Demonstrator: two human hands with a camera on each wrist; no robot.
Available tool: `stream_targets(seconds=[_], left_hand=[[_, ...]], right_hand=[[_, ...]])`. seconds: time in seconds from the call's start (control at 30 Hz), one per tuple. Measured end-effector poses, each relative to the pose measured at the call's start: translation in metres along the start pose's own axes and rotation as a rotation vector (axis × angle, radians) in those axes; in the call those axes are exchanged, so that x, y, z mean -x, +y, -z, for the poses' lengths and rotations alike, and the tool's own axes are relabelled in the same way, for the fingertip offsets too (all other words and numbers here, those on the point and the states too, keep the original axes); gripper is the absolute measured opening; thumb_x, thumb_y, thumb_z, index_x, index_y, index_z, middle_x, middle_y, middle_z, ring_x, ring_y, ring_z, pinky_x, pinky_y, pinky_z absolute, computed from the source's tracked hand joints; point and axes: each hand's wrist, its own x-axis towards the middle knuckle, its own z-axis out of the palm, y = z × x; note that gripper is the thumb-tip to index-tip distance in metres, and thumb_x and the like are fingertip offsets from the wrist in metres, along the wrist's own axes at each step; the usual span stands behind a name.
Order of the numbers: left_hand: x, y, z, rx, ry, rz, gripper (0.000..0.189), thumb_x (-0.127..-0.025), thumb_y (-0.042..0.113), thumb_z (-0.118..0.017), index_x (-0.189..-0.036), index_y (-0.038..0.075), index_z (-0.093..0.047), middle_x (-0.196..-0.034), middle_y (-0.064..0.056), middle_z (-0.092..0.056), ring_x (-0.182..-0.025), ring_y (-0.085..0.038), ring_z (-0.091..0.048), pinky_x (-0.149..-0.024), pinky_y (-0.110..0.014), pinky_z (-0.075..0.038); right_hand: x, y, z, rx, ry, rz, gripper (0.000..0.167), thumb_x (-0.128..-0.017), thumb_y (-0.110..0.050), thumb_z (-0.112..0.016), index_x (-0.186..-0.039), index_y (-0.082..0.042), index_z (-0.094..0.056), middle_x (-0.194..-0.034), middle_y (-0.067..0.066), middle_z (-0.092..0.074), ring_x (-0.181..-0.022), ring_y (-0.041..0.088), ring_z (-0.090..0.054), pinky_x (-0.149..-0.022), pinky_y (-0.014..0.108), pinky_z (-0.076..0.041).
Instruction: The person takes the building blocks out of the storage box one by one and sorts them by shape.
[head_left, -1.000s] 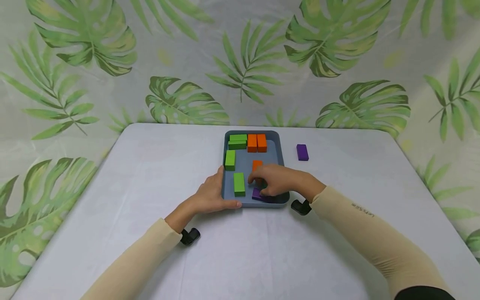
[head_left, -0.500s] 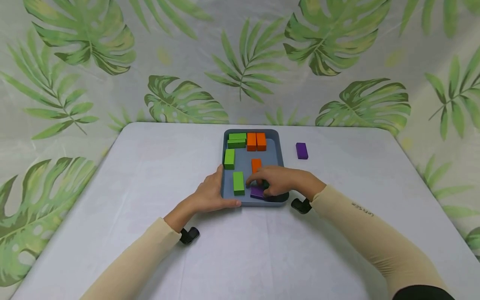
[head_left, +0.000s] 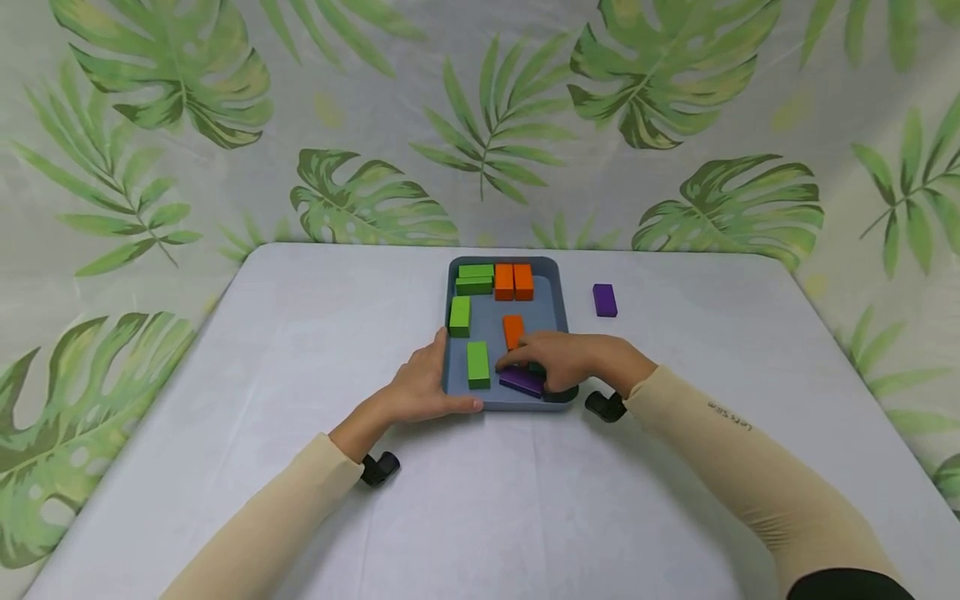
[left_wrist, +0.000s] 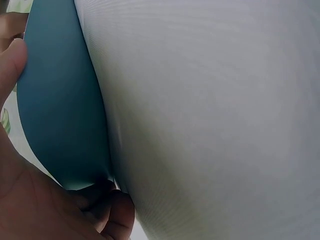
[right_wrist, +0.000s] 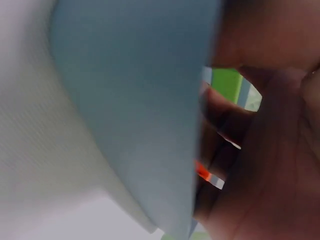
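Observation:
A blue-grey tray (head_left: 495, 407) holds coloured rectangular blocks. At its lower left corner my left hand (head_left: 420, 387) grips it, thumb along the front rim and fingers at the left side; in the left wrist view some fingers curl by the tray's bottom edge (left_wrist: 65, 110). My right hand (head_left: 562, 360) reaches over the front right part and holds a purple block (head_left: 521, 382) between thumb and fingers. That block lies slanted. Just behind the hand lies an orange block (head_left: 513, 329), partly covered by the fingers. A dark green patch shows under the palm, mostly hidden.
A green block (head_left: 477, 364) lies left of the right hand, and another green block (head_left: 460, 317) by the left wall. Two stacked-looking green blocks (head_left: 475, 280) and two orange blocks (head_left: 504, 282) fill the back. Outside the tray, a purple block (head_left: 604, 300) lies on the white-covered table (head_left: 315, 317).
The purple block under my right hand has turned to a slant, and the right thumb has shifted rightward with its end. The orange block is slightly tilted now. The left hand stays put.

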Motion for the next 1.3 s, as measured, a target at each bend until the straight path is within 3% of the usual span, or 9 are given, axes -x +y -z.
stream_targets(seconds=[0.17,0.47,0.7,0.8,0.9,1.03,1.13,1.3], left_hand=[[0.0,-0.001,0.001,0.0,0.005,-0.006,0.125,-0.077,0.054,-0.078,-0.158,0.0,0.001,-0.16,-0.024,-0.028,-0.144,-0.042,-0.035,-0.11,-0.059,-0.037],[-0.002,-0.003,0.001,-0.004,0.0,-0.002,0.126,-0.077,0.054,-0.077,-0.158,0.001,0.003,-0.161,-0.024,-0.027,-0.144,-0.042,-0.035,-0.11,-0.059,-0.037],[-0.002,-0.002,-0.001,0.007,-0.015,0.003,0.127,-0.077,0.054,-0.077,-0.158,-0.001,0.005,-0.162,-0.026,-0.022,-0.146,-0.044,-0.031,-0.113,-0.06,-0.034],[-0.002,0.0,-0.001,0.01,-0.013,0.006,0.127,-0.077,0.054,-0.077,-0.158,0.0,0.005,-0.162,-0.025,-0.024,-0.146,-0.042,-0.033,-0.113,-0.059,-0.034],[-0.002,0.001,0.0,0.027,0.01,-0.014,0.124,-0.075,0.053,-0.079,-0.158,0.001,-0.003,-0.156,-0.023,-0.036,-0.139,-0.04,-0.042,-0.108,-0.058,-0.04],[-0.003,0.001,0.0,0.028,0.03,-0.035,0.119,-0.074,0.052,-0.08,-0.156,0.004,-0.009,-0.145,-0.019,-0.047,-0.128,-0.036,-0.05,-0.1,-0.056,-0.045],[-0.003,0.0,0.0,0.018,0.029,-0.038,0.12,-0.074,0.052,-0.08,-0.156,0.003,-0.008,-0.145,-0.02,-0.047,-0.128,-0.036,-0.049,-0.1,-0.057,-0.045],[0.0,0.001,0.001,0.018,0.02,-0.03,0.122,-0.075,0.051,-0.079,-0.157,0.002,-0.003,-0.153,-0.021,-0.04,-0.135,-0.039,-0.044,-0.105,-0.059,-0.041]], right_hand=[[0.0,-0.001,-0.003,-0.009,0.024,-0.031,0.07,-0.081,0.009,-0.062,-0.139,-0.03,-0.055,-0.112,0.002,-0.054,-0.103,0.02,-0.05,-0.097,0.04,-0.047],[-0.004,0.001,-0.006,0.023,0.067,-0.014,0.068,-0.079,0.008,-0.065,-0.137,-0.028,-0.056,-0.112,0.002,-0.055,-0.1,0.019,-0.051,-0.095,0.039,-0.047],[-0.003,0.003,-0.004,-0.029,0.097,-0.023,0.062,-0.082,-0.007,-0.072,-0.139,-0.022,-0.054,-0.121,0.005,-0.059,-0.104,0.019,-0.055,-0.097,0.041,-0.049],[-0.001,0.005,-0.001,-0.091,0.155,-0.017,0.062,-0.083,-0.013,-0.073,-0.141,-0.018,-0.052,-0.129,0.006,-0.059,-0.109,0.021,-0.056,-0.102,0.044,-0.048],[0.002,0.009,0.003,-0.13,0.248,-0.007,0.064,-0.084,-0.019,-0.073,-0.144,-0.014,-0.049,-0.136,0.007,-0.057,-0.113,0.024,-0.055,-0.105,0.047,-0.047],[0.008,0.014,0.011,-0.178,0.354,-0.013,0.067,-0.084,-0.023,-0.075,-0.145,-0.011,-0.047,-0.137,0.008,-0.057,-0.102,0.026,-0.059,-0.095,0.043,-0.052],[0.014,0.017,0.017,-0.203,0.399,-0.033,0.068,-0.084,-0.023,-0.075,-0.144,-0.01,-0.047,-0.136,0.009,-0.057,-0.091,0.025,-0.06,-0.085,0.038,-0.053],[0.023,0.032,0.022,-0.21,0.463,-0.058,0.067,-0.085,-0.026,-0.075,-0.143,-0.008,-0.047,-0.13,0.012,-0.059,-0.09,0.023,-0.059,-0.08,0.035,-0.051]])
